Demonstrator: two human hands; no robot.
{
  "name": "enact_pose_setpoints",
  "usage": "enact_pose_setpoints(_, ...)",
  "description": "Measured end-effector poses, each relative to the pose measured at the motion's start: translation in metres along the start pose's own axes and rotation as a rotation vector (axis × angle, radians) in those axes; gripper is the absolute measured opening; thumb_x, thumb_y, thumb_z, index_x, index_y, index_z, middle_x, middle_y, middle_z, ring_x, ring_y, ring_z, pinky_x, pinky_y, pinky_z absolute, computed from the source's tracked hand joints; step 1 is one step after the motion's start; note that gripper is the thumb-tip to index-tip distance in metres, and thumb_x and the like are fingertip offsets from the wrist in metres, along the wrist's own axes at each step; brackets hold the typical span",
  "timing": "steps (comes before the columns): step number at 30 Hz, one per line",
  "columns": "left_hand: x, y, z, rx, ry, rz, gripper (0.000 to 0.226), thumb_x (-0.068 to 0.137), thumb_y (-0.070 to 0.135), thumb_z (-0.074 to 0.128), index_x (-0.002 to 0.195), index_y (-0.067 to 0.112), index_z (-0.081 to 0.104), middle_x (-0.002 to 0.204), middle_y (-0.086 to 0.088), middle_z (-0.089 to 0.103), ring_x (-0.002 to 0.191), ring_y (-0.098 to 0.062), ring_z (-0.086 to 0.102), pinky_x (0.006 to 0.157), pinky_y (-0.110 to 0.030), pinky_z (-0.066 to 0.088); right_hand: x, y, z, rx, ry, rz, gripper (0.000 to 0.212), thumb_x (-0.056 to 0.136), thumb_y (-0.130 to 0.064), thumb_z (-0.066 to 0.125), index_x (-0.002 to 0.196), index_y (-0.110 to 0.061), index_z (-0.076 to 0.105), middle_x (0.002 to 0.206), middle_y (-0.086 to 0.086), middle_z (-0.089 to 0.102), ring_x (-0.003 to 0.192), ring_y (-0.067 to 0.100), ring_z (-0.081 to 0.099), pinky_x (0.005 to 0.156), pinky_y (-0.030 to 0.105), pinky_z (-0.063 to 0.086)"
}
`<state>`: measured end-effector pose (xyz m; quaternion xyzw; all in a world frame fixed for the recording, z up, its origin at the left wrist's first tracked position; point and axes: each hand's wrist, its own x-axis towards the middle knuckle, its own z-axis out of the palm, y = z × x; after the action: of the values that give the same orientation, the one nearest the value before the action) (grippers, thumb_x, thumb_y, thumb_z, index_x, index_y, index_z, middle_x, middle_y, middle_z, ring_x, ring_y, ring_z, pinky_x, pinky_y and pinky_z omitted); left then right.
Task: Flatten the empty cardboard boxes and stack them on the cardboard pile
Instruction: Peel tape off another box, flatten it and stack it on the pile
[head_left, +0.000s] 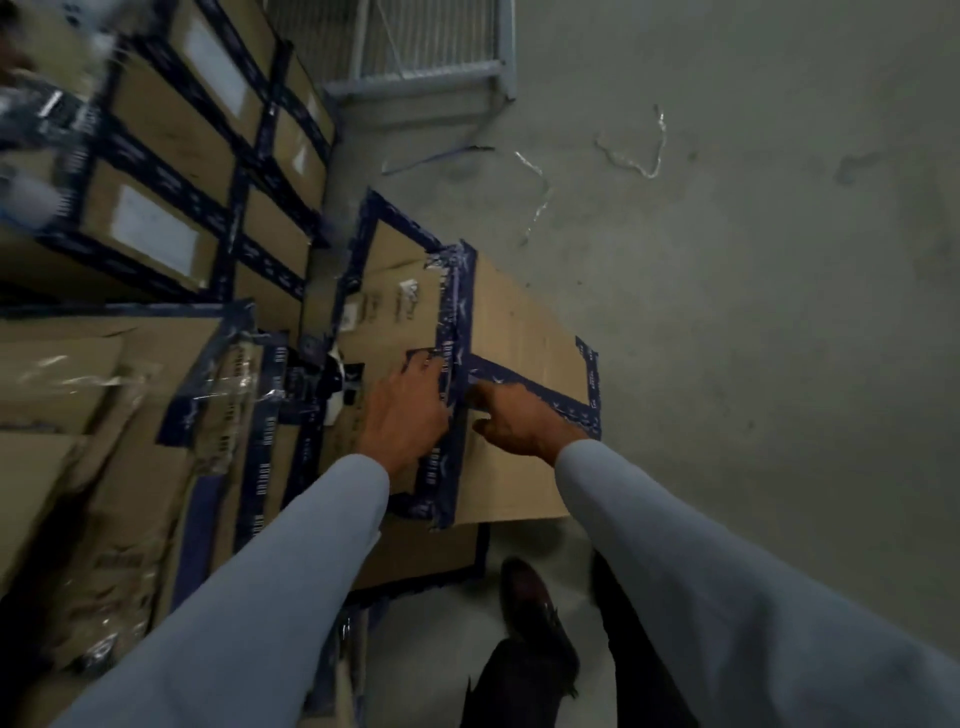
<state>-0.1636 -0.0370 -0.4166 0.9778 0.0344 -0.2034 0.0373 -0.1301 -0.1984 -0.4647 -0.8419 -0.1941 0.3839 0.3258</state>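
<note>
Matt cardboard box (519, 322), glossy blue tape (457, 322)

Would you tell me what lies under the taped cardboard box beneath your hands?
Beneath the taped cardboard box, flattened cardboard with a dark taped edge pokes out at the near end. How far it runs underneath, and anything else there, is covered.

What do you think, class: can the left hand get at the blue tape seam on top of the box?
Probably yes. The left hand rests on the box top, fingers at the blue tape seam; the right hand sits beside the seam, not over it.
</note>
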Motion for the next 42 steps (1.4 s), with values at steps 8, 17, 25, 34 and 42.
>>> enact_pose_setpoints(8, -0.036, -0.035, 0.037, -0.331, -0.236, -0.097, 0.068, 0.101, 0.036, 0.048, 0.158, 0.029, 0.012, 0.16, -0.003, 0.026, 0.141, -0.031, 0.034, 0.114, -0.048, 0.033, 0.012, -0.03, 0.01, 0.021, 0.126, -0.024, 0.077, 0.078, -0.018, 0.068, 0.146, -0.022, 0.032, 0.146, 0.011, 0.041, 0.127, 0.036, 0.046, 0.101, 0.049, 0.047)
enact_pose_setpoints(17, -0.05, -0.024, 0.05, -0.371, -0.2, -0.013, 0.078, 0.096, 0.043, 0.057, 0.157, 0.033, 0.008, 0.163, -0.003, 0.016, 0.148, -0.029, 0.022, 0.117, -0.055, 0.026, -0.008, -0.028, -0.022, -0.68, -0.076, -0.185, 0.016, 0.09, -0.035, 0.053, 0.093, -0.021, 0.061, 0.093, 0.002, 0.057, 0.093, 0.023, 0.058, 0.071, 0.032, 0.043)
enact_pose_setpoints(25, -0.051, 0.013, 0.058, -0.248, -0.301, -0.055, 0.085, 0.095, 0.057, 0.048, 0.154, 0.04, -0.011, 0.166, 0.0, -0.012, 0.149, -0.041, 0.009, 0.115, -0.065, 0.021, -0.037, 0.02, 0.017, -0.061, -0.686, 0.539, 0.025, 0.088, -0.039, 0.062, 0.1, -0.018, 0.068, 0.113, 0.006, 0.066, 0.092, 0.024, 0.066, 0.079, 0.037, 0.057)
enact_pose_setpoints(34, -0.049, 0.048, 0.083, -0.155, -0.263, -0.02, 0.085, 0.092, 0.058, 0.047, 0.15, 0.051, -0.015, 0.162, -0.007, -0.025, 0.14, -0.053, 0.019, 0.103, -0.068, 0.035, -0.085, 0.07, 0.109, 1.158, 0.039, 0.799, 0.03, 0.1, -0.012, 0.044, 0.116, 0.003, 0.063, 0.095, 0.016, 0.066, 0.081, 0.029, 0.06, 0.073, 0.035, 0.054)
enact_pose_setpoints(42, -0.053, 0.062, 0.094, -0.173, -0.256, -0.039, 0.087, 0.095, 0.062, 0.041, 0.144, 0.052, -0.03, 0.158, -0.001, -0.035, 0.146, -0.049, 0.006, 0.11, -0.068, 0.026, -0.051, 0.101, 0.089, 1.4, -0.042, 0.912, 0.057, 0.093, -0.065, 0.045, 0.13, -0.022, 0.051, 0.123, 0.012, 0.053, 0.121, 0.044, 0.05, 0.097, 0.052, 0.04)
